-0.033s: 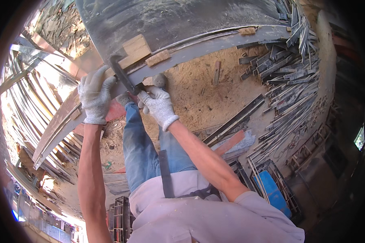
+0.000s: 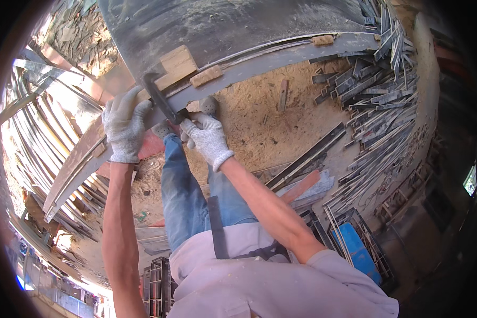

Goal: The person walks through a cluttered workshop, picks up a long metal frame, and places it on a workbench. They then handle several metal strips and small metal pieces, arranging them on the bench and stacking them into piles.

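A dark metal clamp [image 2: 163, 100] sits across the edge of a long grey beam [image 2: 249, 73] and the wood beside it. My right hand [image 2: 206, 139], in a pale knit glove, is closed around the clamp's near end, its fingertips partly hidden. Just left of the clamp, my gloved left hand [image 2: 125, 123] curls over the plank [image 2: 82, 161] that runs down to the left. A pale wood block [image 2: 178, 64] lies beside the clamp's upper end, and a smaller wood piece [image 2: 206, 76] rests along the beam.
Beyond the beam spreads a dusty dark tabletop [image 2: 238, 24]. Stacked strips [image 2: 376, 111] crowd the right, and long thin strips [image 2: 42, 132] lie at the left. Sawdust covers the floor [image 2: 265, 116] near my shoes. A crate with something blue [image 2: 355, 249] stands lower right.
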{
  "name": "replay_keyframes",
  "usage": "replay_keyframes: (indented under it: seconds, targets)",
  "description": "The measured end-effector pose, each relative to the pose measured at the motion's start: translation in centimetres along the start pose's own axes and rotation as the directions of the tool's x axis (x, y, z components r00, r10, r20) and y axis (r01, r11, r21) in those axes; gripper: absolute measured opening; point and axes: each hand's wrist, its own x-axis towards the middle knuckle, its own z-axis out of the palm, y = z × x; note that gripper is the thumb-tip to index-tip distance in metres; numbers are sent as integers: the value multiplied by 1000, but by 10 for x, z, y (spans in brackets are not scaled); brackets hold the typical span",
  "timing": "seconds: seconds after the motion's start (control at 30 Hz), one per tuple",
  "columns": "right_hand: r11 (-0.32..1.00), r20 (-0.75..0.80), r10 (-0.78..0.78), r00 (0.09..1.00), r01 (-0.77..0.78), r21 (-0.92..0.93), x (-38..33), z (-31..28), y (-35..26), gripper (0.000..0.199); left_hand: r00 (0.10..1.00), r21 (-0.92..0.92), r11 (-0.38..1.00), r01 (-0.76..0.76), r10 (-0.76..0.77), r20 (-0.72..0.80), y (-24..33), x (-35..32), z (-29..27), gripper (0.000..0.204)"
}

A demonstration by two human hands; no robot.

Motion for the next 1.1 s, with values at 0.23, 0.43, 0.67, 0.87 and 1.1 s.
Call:
replay_keyframes:
  seconds: [0.23,0.43,0.67,0.87,1.1]
  targets:
    - [1000,1,8,1000,-8,8,1,-1,-2,18,1000,-6,1000,-16,16,1,1,2,1,41]
    - [1000,7,2,1000,-2,3,0,-2,-3,17,1000,-26,999,-31,30,-1,-2,1,1,41]
    - [1000,12,13,1000,-13,22,0,-1,-4,18,1000,-71,997,-26,26,6,-1,2,1,42]
    - [998,20,-55,998,55,30,2,-3,10,23,999,-67,997,-49,48,-17,-4,2,5,42]
    - [912,-70,-213,975,172,-373,-4,-21,62,29,997,-48,997,-67,65,-49,-5,1,8,41]
